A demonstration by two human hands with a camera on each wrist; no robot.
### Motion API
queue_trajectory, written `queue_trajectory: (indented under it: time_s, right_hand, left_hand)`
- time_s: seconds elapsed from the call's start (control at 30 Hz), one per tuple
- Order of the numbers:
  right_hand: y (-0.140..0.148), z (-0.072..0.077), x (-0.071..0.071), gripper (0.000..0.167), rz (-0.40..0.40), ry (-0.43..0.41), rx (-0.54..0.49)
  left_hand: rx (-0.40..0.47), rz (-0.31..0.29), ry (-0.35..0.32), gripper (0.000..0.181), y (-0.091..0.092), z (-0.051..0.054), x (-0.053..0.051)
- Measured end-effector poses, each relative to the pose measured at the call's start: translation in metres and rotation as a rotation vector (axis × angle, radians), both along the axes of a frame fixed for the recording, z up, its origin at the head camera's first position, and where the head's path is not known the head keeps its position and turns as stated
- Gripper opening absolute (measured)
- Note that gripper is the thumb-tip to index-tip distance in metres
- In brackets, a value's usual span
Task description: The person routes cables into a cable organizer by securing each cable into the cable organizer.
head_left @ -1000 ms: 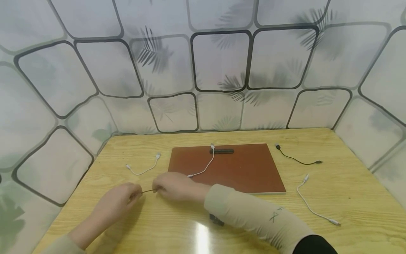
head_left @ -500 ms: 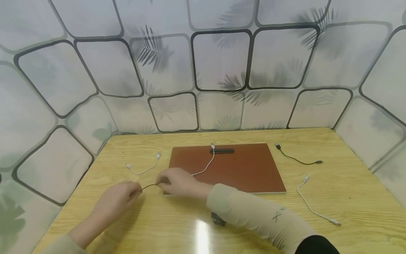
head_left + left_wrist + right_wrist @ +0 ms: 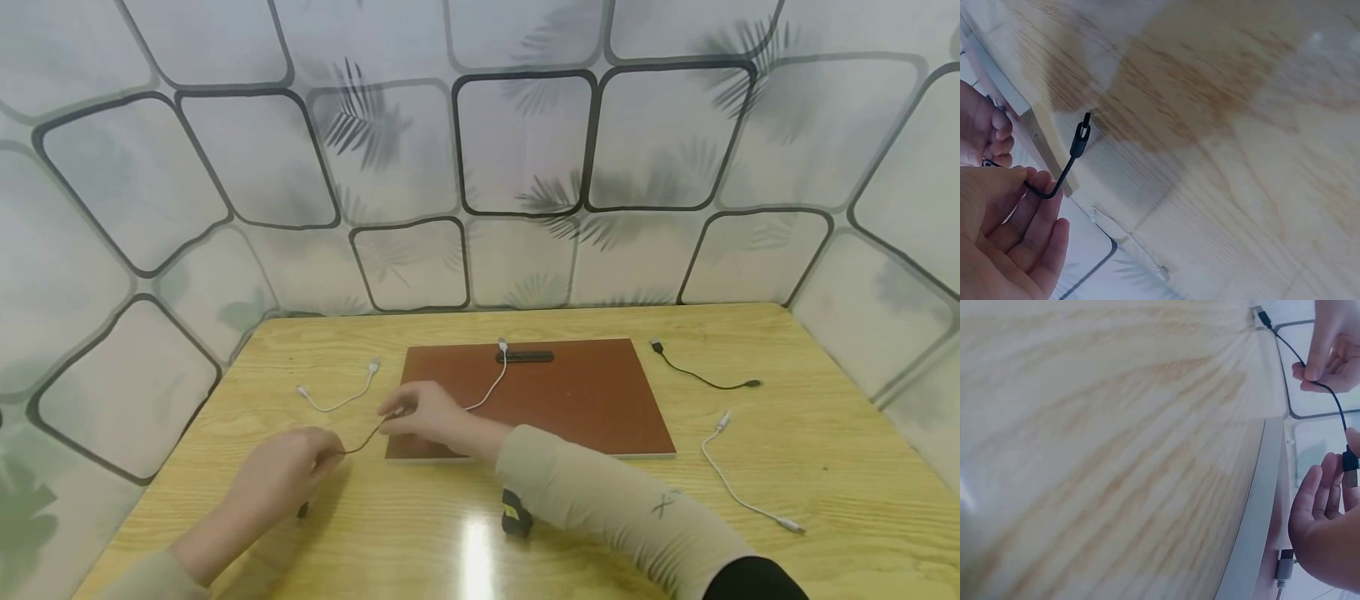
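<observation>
A thin black cable (image 3: 363,445) spans the space between both hands, slightly bent. My left hand (image 3: 277,479) pinches it between thumb and fingers; in the left wrist view, its small black plug (image 3: 1079,140) sticks out past that hand (image 3: 1013,231). The right hand (image 3: 431,412), over the left part of a brown board (image 3: 570,404), holds the cable's other end. In the right wrist view, this hand (image 3: 1325,515) pinches the black USB plug (image 3: 1350,464) with its metal tip exposed.
One white cable (image 3: 337,407) lies left of the board, another (image 3: 495,383) across it by a black bar (image 3: 531,357). To the right are a black cable (image 3: 697,377) and a white one (image 3: 731,483). A black-and-yellow object (image 3: 516,514) sits beside the right sleeve.
The right hand has moved up and slightly right, onto the board's area, and more cable shows between the hands. A dark cable end now shows below the left hand, which has barely moved.
</observation>
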State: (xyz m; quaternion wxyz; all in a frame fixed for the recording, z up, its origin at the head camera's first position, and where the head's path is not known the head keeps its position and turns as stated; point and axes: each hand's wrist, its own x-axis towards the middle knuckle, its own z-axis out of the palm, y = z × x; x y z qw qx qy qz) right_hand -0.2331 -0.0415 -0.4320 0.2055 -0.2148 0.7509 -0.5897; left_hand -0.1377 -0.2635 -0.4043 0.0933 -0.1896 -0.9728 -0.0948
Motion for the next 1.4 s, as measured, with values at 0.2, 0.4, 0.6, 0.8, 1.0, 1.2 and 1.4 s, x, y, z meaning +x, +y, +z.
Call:
queue_trajectory:
  time_s: [0.2,0.4,0.6,0.8,1.0,1.2,1.4]
  right_hand:
    - [0.003,0.0,0.001,0.032,-0.036,-0.167,-0.053]
    - [0.004,0.001,0.002,0.038,-0.044,-0.305,-0.154]
    - [0.007,0.003,0.002,0.031,-0.082,-0.354,-0.185]
    - [0.013,0.003,0.0,0.024,-0.114,-0.315,-0.159]
    - [0.019,0.005,-0.001,0.025,-0.142,-0.287,-0.133]
    - [0.026,0.007,-0.005,0.021,-0.149,-0.26,-0.105]
    - [0.033,0.006,-0.009,0.022,-0.169,-0.241,-0.11]
  left_hand:
    - [0.007,-0.02,0.012,0.013,0.007,0.001,-0.001]
    - [0.008,-0.034,-0.025,0.008,0.016,0.005,-0.004]
    - [0.003,-0.057,-0.01,0.011,0.026,0.009,-0.009]
    - [-0.003,-0.066,-0.014,0.004,0.034,0.012,-0.016]
    - [0.0,-0.077,0.008,0.008,0.043,0.013,-0.022]
    - [0.021,-0.075,-0.017,0.007,0.049,0.013,-0.027]
    - [0.067,-0.059,-0.082,0.005,0.055,0.014,-0.033]
